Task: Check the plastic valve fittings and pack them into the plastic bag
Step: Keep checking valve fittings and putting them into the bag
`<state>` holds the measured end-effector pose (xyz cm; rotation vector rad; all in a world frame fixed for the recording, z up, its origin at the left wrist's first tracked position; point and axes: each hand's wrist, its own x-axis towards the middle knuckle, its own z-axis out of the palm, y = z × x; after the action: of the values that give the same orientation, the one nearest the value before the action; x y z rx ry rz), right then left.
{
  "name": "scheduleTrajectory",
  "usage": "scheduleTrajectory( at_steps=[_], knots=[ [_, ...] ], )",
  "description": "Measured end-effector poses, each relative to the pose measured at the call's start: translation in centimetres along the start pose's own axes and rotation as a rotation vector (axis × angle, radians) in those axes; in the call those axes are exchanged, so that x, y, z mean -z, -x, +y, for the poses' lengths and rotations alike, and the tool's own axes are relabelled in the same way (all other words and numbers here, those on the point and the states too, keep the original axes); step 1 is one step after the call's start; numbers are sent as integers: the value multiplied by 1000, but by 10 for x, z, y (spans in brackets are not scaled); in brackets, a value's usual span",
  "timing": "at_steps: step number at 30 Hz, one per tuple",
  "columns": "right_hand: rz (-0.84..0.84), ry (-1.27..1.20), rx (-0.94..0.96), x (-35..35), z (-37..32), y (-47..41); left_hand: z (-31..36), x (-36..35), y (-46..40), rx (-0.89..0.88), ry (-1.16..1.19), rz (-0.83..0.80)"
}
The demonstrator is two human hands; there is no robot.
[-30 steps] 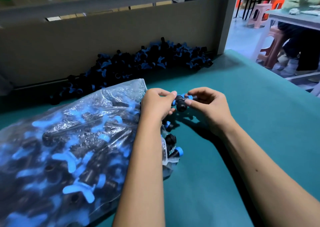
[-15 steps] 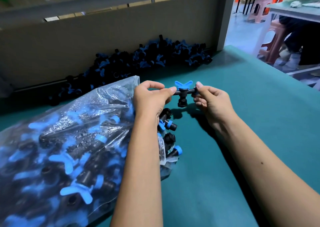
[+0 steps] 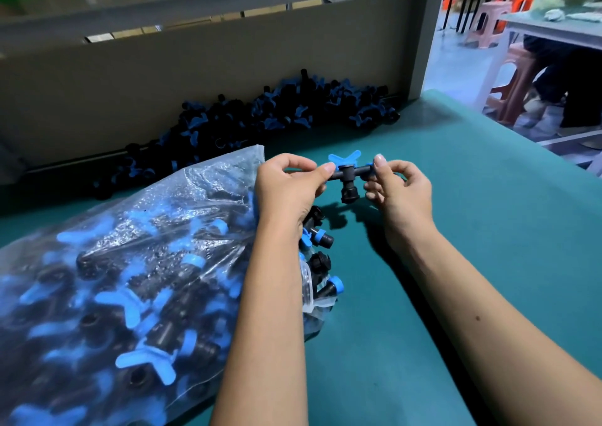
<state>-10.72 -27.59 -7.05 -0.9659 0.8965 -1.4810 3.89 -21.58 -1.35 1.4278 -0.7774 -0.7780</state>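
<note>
Lower left of the frame, the plastic bag lies bulging, its mouth facing centre for easy loading; the unchecked pile waits along the back wall. Centre frame, left hand and right hand each pinch one end of the valve fitting, blue handle up, probably for inspection.

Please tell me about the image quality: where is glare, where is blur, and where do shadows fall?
Head view: glare streaks the wrinkled plastic bag; its near, lower-left part is blurred, while the held valve fitting between left hand and right hand is sharp; dark shadows fall on the green table under hands and forearms; wide-angle bending curves the back panel.
</note>
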Motion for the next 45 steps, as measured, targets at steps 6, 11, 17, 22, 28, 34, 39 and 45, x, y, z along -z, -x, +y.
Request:
scheduleTrajectory(
  at_steps=[6, 11, 17, 22, 28, 34, 39, 45],
  knots=[
    [-307, 321, 149, -15, 7, 21, -3, 2, 0, -27, 18, 1],
    [-200, -46, -146, -25, 1, 22, 7, 1, 5, -68, -38, -42],
    [-207, -558, -727, -12, -9, 11, 37, 12, 11, -98, -31, -35],
    [-275, -421, -734, -11, -11, 14, 59, 19, 23, -127, 108, -112],
    [-236, 472, -11, -21, -2, 22, 61, 32, 24, -287, -318, -2],
    [-305, 668, -63, -52, -1, 48, 65, 35, 25, -374, -319, 90],
    [-493, 459, 60, -73, -10, 85, 67, 23, 28, -408, -242, 83],
    [-899, 336, 51, -60, -16, 87, 49, -3, 27, -314, -587, -53]
  ],
)
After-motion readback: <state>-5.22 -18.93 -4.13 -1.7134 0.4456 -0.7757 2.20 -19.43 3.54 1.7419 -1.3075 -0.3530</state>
